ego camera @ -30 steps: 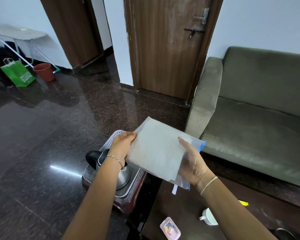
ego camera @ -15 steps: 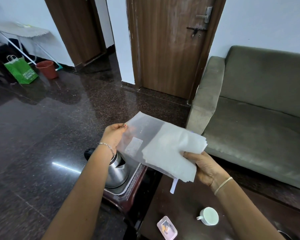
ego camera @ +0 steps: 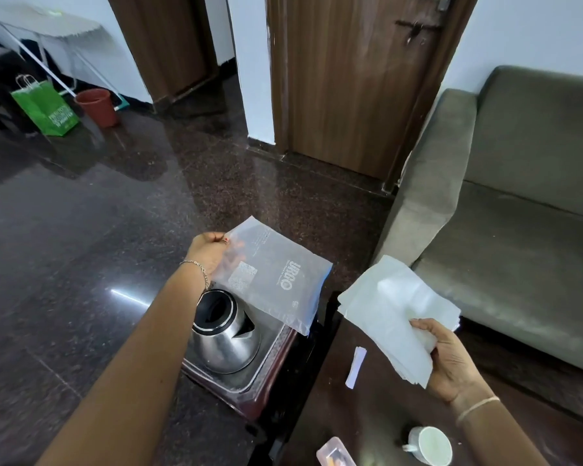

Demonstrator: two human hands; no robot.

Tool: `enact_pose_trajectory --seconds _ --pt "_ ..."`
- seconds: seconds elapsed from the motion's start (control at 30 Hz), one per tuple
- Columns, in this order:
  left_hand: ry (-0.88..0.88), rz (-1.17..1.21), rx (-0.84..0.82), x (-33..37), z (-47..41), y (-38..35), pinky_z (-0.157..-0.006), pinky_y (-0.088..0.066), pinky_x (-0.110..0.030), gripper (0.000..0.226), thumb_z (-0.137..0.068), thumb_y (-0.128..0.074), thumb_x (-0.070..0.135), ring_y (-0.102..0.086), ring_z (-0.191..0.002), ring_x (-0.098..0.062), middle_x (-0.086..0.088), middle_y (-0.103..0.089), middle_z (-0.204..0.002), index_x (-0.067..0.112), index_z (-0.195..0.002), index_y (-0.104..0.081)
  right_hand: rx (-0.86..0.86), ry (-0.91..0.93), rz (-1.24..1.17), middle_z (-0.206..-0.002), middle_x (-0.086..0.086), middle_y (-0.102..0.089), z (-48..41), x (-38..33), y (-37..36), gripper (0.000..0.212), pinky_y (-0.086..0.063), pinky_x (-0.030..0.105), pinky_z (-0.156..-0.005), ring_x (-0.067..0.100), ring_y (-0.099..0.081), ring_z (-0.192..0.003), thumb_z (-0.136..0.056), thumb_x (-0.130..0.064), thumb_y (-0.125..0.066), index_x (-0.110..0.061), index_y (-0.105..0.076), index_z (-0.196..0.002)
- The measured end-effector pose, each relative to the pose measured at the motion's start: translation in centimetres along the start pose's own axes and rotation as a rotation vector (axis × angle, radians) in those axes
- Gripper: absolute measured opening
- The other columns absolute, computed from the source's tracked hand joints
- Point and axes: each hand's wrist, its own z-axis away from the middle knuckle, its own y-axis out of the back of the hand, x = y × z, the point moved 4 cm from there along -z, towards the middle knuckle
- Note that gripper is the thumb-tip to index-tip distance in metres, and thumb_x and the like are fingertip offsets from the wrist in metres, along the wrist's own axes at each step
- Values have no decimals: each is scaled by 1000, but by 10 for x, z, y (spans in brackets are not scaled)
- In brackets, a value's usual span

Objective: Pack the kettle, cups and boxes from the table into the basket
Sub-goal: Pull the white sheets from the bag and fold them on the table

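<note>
- While the kettle (ego camera: pixel 224 334) already sits in the basket (ego camera: pixel 249 381), which rests on a dark stool beside the table (ego camera: pixel 367 415), both hands are busy with packaging rather than task items.
- Left hand (ego camera: pixel 209 252): pinches one top corner of a clear zip bag (ego camera: pixel 276 280) between thumb and fingers, so the bag hangs flat over the kettle. A corner hold suits a limp, apparently empty bag; it seems held aside, out of the way.
- Right hand (ego camera: pixel 451 361): closed on the lower end of a stack of white tissue sheets (ego camera: pixel 394 311), which fan upward above the table. Gripping one end keeps the loose sheets together.
- Bag and sheets are well apart, one per hand.
- Left on the table: a white cup (ego camera: pixel 429 445) near the front edge, a small clear box (ego camera: pixel 335 454) at the bottom of the view, and a white paper strip (ego camera: pixel 355 366) lying flat.
- Judgement: packing is partly done. Cup and box are not yet in the basket.
- Next likely need: put sheets and bag somewhere, perhaps beside the kettle, freeing a hand for the cup.
- Risk: thin sheets may slip or scatter if the grip loosens.
</note>
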Motion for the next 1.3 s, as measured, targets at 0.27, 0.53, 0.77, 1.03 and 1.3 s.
enact_pose_trajectory --seconds 0.27,0.53,0.77,1.03,1.3 --pt "7 -295 -7 -66 -99 -17 -57 -42 -14 14 -95 -49 1 -52 -87 -18 -9 -59 -97 4 -100 -62 8 -58 -90 -94 14 -74 -86 59 -46 33 -58 42 -65 31 -73 -76 -74 -10 -65 -10 -66 -107" --pt "19 -682 -14 -112 -164 -9 -71 -42 -36 19 -88 -49 0 -48 -79 -20 -9 -54 -83 4 -83 -66 -7 -56 -178 -104 18 -72 -137 92 -53 46 -57 46 -72 36 -72 -89 -73 -13 -66 -7 -61 -119" --pt "8 -916 -44 -119 -191 -8 -94 -47 -41 21 -91 -52 6 -59 -113 -37 -21 -64 -119 1 -107 -65 20 -66 -197 -92 14 -74 -154 102 -37 25 -58 42 -66 32 -73 -80 -75 -13 -64 -8 -67 -99" --pt "-74 -1194 -57 -122 -209 -16 -96 -48 -43 30 -93 -49 8 -58 -115 -40 -23 -64 -120 2 -119 -62 12 -101 -193 -99 16 -73 -160 105 -35 24 -58 44 -68 34 -73 -84 -73 -14 -66 -8 -70 -96" --pt "-34 -1434 -154 -135 -203 -22 -97 -48 -42 54 -85 -66 21 -54 -120 -37 -21 -44 -135 8 -134 -46 31 -88 -189 -95 15 -73 -164 106 -36 22 -58 45 -67 34 -73 -81 -74 -14 -67 -10 -67 -96"
